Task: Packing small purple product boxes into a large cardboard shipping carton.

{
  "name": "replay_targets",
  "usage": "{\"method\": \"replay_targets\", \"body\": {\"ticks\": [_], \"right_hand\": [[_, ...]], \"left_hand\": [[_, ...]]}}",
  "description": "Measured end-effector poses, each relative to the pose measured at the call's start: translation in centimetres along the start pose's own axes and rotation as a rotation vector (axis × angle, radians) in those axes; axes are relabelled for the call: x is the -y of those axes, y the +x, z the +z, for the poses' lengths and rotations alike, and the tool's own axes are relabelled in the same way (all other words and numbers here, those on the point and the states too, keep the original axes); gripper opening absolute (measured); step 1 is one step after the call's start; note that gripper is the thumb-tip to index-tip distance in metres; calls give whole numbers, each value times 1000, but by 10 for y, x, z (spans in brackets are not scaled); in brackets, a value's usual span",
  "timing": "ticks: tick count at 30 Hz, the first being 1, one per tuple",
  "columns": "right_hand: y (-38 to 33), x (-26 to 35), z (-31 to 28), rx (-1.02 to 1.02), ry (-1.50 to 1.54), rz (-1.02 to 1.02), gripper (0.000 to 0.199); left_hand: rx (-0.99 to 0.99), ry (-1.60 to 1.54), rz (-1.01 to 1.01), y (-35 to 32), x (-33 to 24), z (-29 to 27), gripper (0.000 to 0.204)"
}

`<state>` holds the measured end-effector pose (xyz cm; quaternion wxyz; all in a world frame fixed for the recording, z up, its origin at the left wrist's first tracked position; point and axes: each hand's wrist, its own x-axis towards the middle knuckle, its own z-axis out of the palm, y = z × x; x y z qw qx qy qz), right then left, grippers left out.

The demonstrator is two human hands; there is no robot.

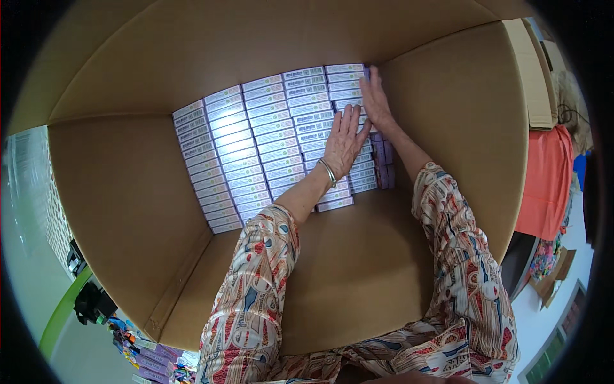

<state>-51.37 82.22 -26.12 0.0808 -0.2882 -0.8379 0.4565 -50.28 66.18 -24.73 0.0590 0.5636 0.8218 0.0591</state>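
Observation:
Rows of small flat purple-and-white boxes stand packed in several columns inside a deep brown cardboard carton. My left hand lies flat over the right-hand columns, its fingers stretched out and pointing to the far side, with a bracelet on the wrist. Beside it, my right hand is at the carton's right wall, fingers extended along the end of the rightmost column. Some purple boxes are turned on edge next to that wall. My hands hide part of the boxes beneath them.
The carton's tall walls surround both forearms. Outside on the right are a red cloth and another cardboard box. At the lower left, purple boxes and colourful small items lie outside the carton.

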Motion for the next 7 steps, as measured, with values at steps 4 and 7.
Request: {"method": "replay_targets", "body": {"ticks": [4,7], "right_hand": [[-22,-18,-7,-70,-20,-27,69],[-37,-23,13,-78,32,-33,69]], "left_hand": [[-79,-150,6,0,5,4,62],[-119,-218,-5,-2,9,14,64]]}}
